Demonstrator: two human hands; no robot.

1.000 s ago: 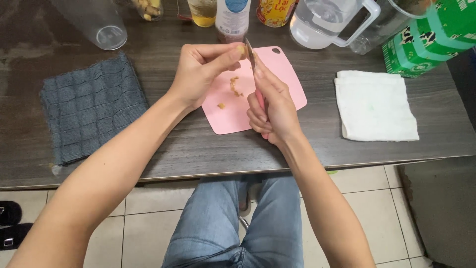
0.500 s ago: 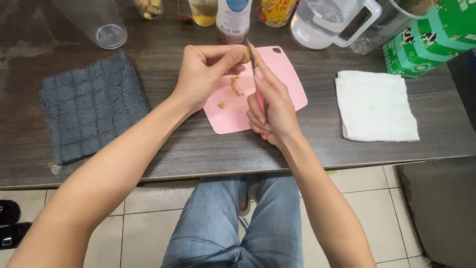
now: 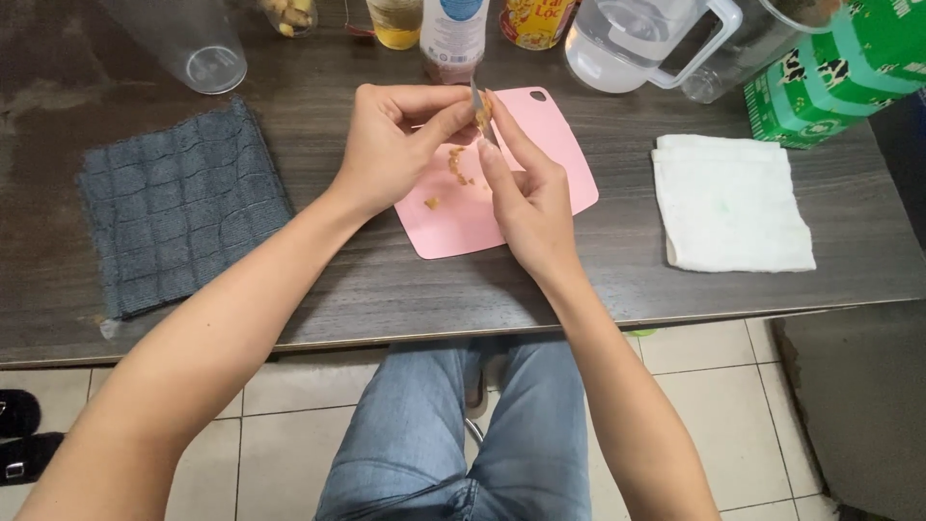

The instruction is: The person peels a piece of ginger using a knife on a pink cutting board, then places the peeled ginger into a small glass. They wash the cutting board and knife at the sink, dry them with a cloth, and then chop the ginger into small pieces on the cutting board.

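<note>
My left hand (image 3: 391,145) pinches a small yellowish piece of food (image 3: 482,114) above a pink cutting board (image 3: 569,164). My right hand (image 3: 526,198) grips a small knife (image 3: 476,101) whose blade points up and rests against that piece. Small peelings (image 3: 455,169) lie on the board below the hands. The knife's handle is hidden inside my right fist.
A grey cloth (image 3: 178,212) lies at the left, a folded white towel (image 3: 728,203) at the right. Along the far edge stand a clear cup (image 3: 193,43), a bottle (image 3: 451,34), jars, a clear jug (image 3: 646,43) and a green carton (image 3: 839,77).
Both hands stay over the board with only slight shifts; the knife blade works against the piece held in my left fingers.
</note>
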